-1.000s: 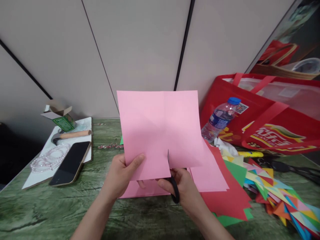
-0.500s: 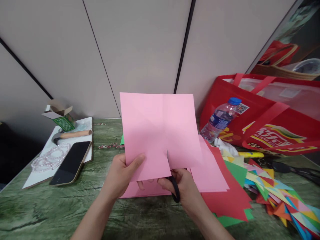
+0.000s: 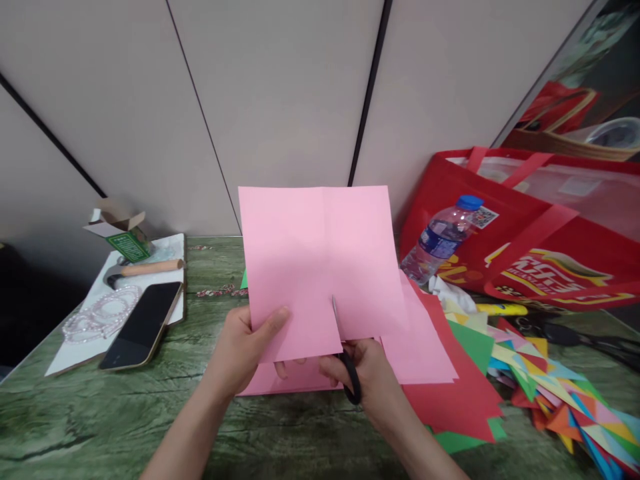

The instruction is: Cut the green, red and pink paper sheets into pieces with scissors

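My left hand (image 3: 245, 350) pinches the lower left edge of a pink paper sheet (image 3: 310, 260) held upright over the table, thumb on the front. My right hand (image 3: 367, 377) is closed around black-handled scissors (image 3: 350, 377), whose blade tip (image 3: 334, 308) pokes up through a slit cut from the sheet's bottom edge along its centre crease. More pink sheets (image 3: 420, 347) lie flat underneath, on top of red paper (image 3: 460, 393) and green paper (image 3: 463, 440).
The green wood-grain table (image 3: 100, 413) carries a black phone (image 3: 143, 327), clear bead bracelets (image 3: 97, 317), a hammer (image 3: 143, 270) and a small open green box (image 3: 123, 237) at left. A water bottle (image 3: 440, 237) leans on a red tote bag (image 3: 540, 227). Coloured paper scraps (image 3: 555, 393) pile up at right.
The sheet has tilted and shifted slightly. The scissor blade sits a little higher in the slit than a second ago. Both hands stay in nearly the same place.
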The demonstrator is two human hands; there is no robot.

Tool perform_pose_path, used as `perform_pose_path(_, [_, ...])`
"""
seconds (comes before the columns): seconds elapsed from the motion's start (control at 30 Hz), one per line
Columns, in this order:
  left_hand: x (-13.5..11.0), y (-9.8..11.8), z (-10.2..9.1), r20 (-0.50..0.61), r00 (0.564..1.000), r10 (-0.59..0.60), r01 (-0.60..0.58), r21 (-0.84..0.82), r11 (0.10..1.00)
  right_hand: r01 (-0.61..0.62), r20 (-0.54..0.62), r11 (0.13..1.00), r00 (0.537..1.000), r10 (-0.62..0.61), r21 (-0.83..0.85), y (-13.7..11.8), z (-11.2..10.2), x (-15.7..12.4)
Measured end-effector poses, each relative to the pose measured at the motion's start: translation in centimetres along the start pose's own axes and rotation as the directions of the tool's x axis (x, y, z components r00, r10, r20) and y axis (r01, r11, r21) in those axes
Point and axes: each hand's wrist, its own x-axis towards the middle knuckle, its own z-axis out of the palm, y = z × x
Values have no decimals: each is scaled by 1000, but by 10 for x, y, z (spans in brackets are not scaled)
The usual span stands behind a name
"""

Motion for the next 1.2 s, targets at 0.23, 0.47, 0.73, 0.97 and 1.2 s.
perform_pose_path(0.23, [0, 1, 0, -2, 1000, -6, 6, -2, 1000, 4, -2, 1000, 1000, -4, -9, 2, 1, 0])
perform_pose_path(0.47, [0, -2, -4, -13, 1000, -4, 4, -22, 1000, -75, -45, 997, 996, 73, -36, -14, 5, -3])
perform_pose_path(0.73, [-1, 10, -21, 50, 998, -41, 54, -309, 949, -35, -51, 999, 998, 36, 19, -3, 7, -1])
perform_pose_path(0.97, [0, 13, -16, -58, 997, -53, 32, -311, 950, -66, 161, 997, 985, 59, 35, 2, 1, 1])
perform_pose_path(1.2, [2, 16, -32, -254, 967, -19, -38, -218, 975, -254, 598, 960, 790, 134, 121, 0, -13, -2])
